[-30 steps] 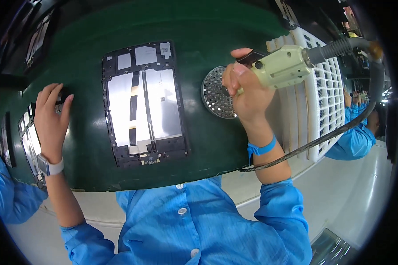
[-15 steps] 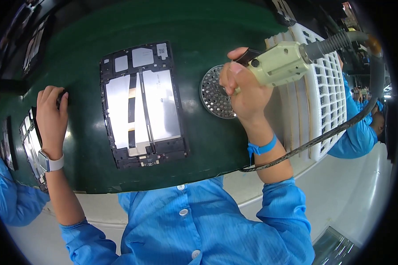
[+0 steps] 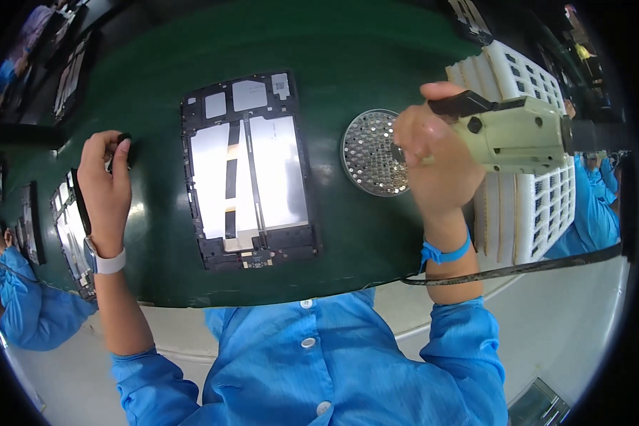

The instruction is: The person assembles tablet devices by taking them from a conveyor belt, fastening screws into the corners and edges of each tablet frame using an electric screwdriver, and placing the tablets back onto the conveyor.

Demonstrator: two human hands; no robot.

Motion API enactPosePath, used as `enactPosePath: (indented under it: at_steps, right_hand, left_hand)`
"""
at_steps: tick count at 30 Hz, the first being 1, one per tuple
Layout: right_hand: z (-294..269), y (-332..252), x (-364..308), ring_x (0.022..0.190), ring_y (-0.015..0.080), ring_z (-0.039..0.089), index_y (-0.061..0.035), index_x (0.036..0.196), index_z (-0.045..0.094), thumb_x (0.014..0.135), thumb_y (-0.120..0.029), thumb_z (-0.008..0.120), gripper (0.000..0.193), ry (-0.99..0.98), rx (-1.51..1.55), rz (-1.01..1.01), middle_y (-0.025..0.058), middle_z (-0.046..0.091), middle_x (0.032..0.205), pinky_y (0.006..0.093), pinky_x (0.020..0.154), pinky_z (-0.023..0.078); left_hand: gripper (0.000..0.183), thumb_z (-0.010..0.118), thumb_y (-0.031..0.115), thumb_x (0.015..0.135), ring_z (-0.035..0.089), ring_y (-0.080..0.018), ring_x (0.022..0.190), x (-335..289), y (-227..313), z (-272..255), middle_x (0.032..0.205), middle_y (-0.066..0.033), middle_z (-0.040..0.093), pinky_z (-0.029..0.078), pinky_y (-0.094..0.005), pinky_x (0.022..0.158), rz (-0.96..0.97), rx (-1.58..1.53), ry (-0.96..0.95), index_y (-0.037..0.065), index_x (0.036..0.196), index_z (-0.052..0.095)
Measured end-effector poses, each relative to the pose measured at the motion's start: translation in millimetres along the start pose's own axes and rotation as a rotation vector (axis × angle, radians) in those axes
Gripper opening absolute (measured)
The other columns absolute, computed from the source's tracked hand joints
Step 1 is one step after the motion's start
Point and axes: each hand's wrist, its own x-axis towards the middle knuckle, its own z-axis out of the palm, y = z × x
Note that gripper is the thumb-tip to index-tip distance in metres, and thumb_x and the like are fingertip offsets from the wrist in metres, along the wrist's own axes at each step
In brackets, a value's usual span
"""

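My right hand (image 3: 440,160) is wrapped round a pale green electric screwdriver (image 3: 522,135) with a black lever, its body lying nearly level and pointing right. That hand is over the right side of a round dish (image 3: 368,153) of small shiny screws, and the screwdriver's tip is hidden. An opened tablet (image 3: 280,170), black-framed with silver plates and dark ribbon strips, lies flat between my hands. At the left, my left hand (image 3: 106,174) has its thumb and fingers closed on a small black object (image 3: 124,137), mostly covered, whose kind I cannot make out.
Beside my right hand stand white grid trays (image 3: 547,206) in a stack. The screwdriver's dark cable (image 3: 525,266) crosses my right forearm near the table's front edge. Another opened tablet (image 3: 71,227) lies by my left wrist. Co-workers' blue sleeves (image 3: 32,305) show at both sides.
The whole view has shifted, so the table's things sit farther right. My right hand has tilted the screwdriver to a more level angle over the dish. My left hand still grips the black object.
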Motion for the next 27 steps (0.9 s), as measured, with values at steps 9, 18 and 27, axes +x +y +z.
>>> enactPosePath:
  at_steps: [9, 18, 27]
  right_hand:
    - [-7, 4, 0, 0.057, 0.0074, 0.048, 0.0063, 0.114, 0.060, 0.084, 0.001, 0.064, 0.031, -0.075, 0.015, 0.023, 0.0036, 0.056, 0.071, 0.0224, 0.049, 0.038]
    - [-8, 1, 3, 0.061, 0.0047, 0.047, 0.0055, 0.109, 0.065, 0.080, 0.011, 0.066, 0.029, 0.021, -0.072, -0.004, -0.0007, 0.056, 0.075, 0.0212, 0.057, 0.036]
    - [-10, 1, 4, 0.056, 0.0069, 0.048, 0.0078, 0.111, 0.063, 0.081, 0.008, 0.066, 0.029, -0.004, -0.044, 0.030, 0.0030, 0.058, 0.072, 0.0228, 0.051, 0.038]
  left_hand:
    - [0.027, 0.077, 0.009, 0.085, 0.062, -0.0073, 0.074, 61, 114, 66, 0.085, -0.0036, 0.071, 0.049, -0.0222, 0.068, -0.170, -0.739, -0.359, -0.008, 0.105, 0.071]
    - [0.022, 0.076, 0.012, 0.086, 0.062, -0.0126, 0.067, 82, 112, 104, 0.084, -0.0072, 0.069, 0.051, -0.0272, 0.064, -0.026, -0.490, -0.429, -0.003, 0.102, 0.072]
    - [0.021, 0.074, 0.012, 0.087, 0.066, -0.0177, 0.075, 92, 105, 110, 0.084, -0.0106, 0.070, 0.054, -0.0305, 0.070, 0.026, -0.452, -0.512, -0.003, 0.101, 0.072]
